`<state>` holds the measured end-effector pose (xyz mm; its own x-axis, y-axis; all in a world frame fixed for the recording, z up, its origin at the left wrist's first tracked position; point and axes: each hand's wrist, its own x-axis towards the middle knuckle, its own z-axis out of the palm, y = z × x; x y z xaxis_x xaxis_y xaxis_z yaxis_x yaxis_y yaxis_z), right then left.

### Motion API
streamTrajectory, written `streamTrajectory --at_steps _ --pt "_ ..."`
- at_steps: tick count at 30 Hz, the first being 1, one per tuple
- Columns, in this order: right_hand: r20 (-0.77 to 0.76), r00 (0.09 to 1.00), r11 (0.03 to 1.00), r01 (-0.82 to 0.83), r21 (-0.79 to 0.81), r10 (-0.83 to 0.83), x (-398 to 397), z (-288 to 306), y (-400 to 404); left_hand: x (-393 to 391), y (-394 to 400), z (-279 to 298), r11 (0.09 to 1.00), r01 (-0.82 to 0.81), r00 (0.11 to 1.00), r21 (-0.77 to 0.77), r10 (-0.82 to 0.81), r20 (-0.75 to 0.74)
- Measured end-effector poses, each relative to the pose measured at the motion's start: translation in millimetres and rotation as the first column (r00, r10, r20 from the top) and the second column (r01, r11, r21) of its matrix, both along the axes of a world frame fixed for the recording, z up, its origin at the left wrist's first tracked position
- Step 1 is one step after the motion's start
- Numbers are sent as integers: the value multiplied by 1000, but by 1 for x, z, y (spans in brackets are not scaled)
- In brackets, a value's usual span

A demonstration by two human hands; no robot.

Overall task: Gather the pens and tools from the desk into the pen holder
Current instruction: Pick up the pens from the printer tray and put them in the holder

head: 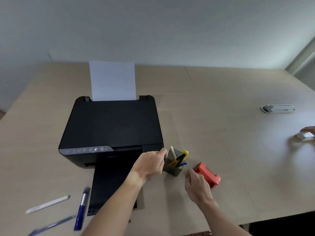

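Note:
A dark mesh pen holder (173, 169) stands on the desk right of the printer, with a white pen, a yellow-and-black tool (181, 157) and a blue pen in it. My left hand (150, 163) touches its left side, fingers curled at the rim. My right hand (197, 186) hovers just right of it, beside a red hole punch (208, 173), fingers loosely bent and holding nothing I can see. At the near left lie a white pen (46, 204), a blue marker (82, 207) and a blue pen (51, 225).
A black printer (110, 130) with a sheet of paper in its feeder and its output tray extended fills the desk's left centre. A white stapler-like object (278, 109) lies far right. Another person's hand (308, 131) rests on a white item at the right edge.

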<state>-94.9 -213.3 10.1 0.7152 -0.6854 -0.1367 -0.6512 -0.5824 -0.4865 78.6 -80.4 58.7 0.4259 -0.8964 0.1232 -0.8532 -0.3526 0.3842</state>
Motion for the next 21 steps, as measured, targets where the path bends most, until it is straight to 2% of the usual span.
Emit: streamTrajectory --at_steps 3,8,11,14,16,18,21 --pt "-20 998 997 -60 43 61 1 -7 18 -2 43 -19 999 -44 999 31 45 -31" --pt "-88 944 945 -308 106 318 -7 -28 68 -5 144 -60 969 -166 986 183 166 15" --pt "-103 884 886 -440 145 456 -12 -43 97 -5 202 -74 915 -324 945 241 323 44" --pt "-147 843 853 -497 159 518 -2 -55 119 -6 246 -77 831 -489 870 264 488 74" --pt "-161 858 865 -452 217 488 8 -59 133 -10 267 -76 768 -581 807 268 586 70" --pt "-149 920 890 -293 348 361 17 -64 149 -16 280 -79 692 -656 737 300 674 59" --pt "-143 972 849 -87 522 188 31 -74 174 -22 285 -86 587 -724 648 361 759 67"
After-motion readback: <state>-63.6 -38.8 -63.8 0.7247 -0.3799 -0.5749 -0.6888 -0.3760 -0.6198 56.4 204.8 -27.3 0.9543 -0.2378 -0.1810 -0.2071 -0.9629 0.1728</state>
